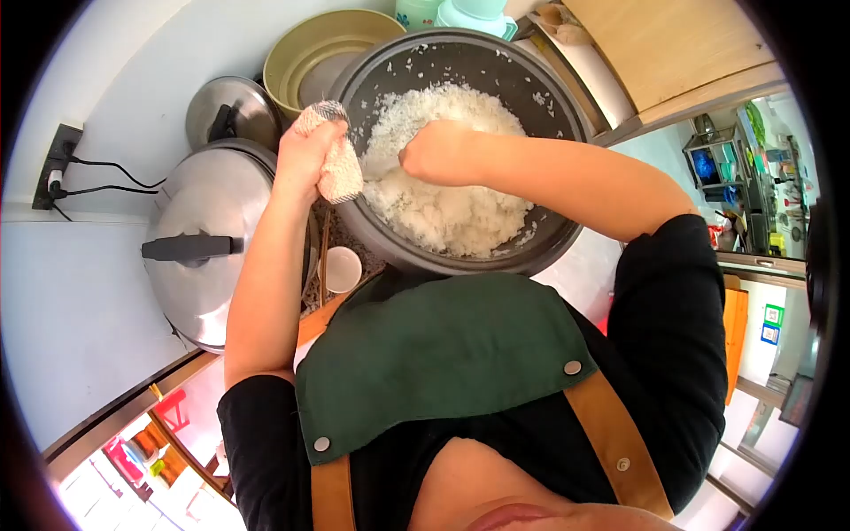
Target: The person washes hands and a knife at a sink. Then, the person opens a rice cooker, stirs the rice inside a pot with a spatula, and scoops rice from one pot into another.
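Note:
A large dark pot [567,97] holds a heap of white cooked rice [478,208], with grains stuck to its inner wall. At the pot's left rim, my left hand [305,150] is closed around a folded beige cloth [341,173] with a striped edge. Over the middle of the rice my right hand [438,152] is curled into a fist. Whatever it holds, if anything, is hidden by the fingers and rice.
Left of the pot stands a steel cooker [208,212] with a black lid handle. Behind are a round metal lid [232,113] and a yellowish basin [288,57]. A small white cup [341,268] and chopsticks [324,257] lie near. Cords run from a wall socket [58,168].

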Demonstrator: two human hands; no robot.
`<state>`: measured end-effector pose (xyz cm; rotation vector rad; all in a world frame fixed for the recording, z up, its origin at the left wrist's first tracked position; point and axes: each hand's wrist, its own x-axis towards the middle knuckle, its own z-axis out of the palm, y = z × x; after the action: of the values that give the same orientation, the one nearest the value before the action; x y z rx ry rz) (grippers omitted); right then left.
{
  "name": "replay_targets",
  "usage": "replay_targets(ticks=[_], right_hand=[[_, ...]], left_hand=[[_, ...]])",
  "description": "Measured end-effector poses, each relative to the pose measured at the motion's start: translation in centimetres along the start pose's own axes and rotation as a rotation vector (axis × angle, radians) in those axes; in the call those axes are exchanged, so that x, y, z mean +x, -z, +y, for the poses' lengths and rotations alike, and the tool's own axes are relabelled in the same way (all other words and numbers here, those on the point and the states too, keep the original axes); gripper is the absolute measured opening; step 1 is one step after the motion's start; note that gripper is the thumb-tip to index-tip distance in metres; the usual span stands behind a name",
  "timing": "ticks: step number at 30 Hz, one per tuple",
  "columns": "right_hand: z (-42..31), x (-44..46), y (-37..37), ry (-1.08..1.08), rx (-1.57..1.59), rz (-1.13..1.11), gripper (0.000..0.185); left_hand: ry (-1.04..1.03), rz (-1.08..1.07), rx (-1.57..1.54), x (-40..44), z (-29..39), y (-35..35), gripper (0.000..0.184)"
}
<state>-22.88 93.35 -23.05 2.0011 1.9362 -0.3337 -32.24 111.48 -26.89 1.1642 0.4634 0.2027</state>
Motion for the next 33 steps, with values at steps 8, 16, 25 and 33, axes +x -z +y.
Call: replay_targets(ticks=[8,16,25,33], right_hand=[[-1.6,-3.6,1.7,0.155,-0.026,-0.11,0.011],[9.4,-5.4,0.7,-0.579,-0.076,-0.121,0.013],[3.2,-6.9,-1.3,-0.337,-0.013,-0.171,0.016],[8.8,-3.4,-1.4,-0.49,-0.069,-0.093,0.014]], left_hand=[[-0.017,0.002,0.024,-0.2,0.1,-0.1,0.012],[0.013,-0.008,0.063,0.1,-0.3,0.3,0.013],[-0.042,0.062,-0.076,-0.6,-0.6,-0.6,0.013],[-0.009,-0.03,0.023,-0.1,0.2,-0.2,0.013]])
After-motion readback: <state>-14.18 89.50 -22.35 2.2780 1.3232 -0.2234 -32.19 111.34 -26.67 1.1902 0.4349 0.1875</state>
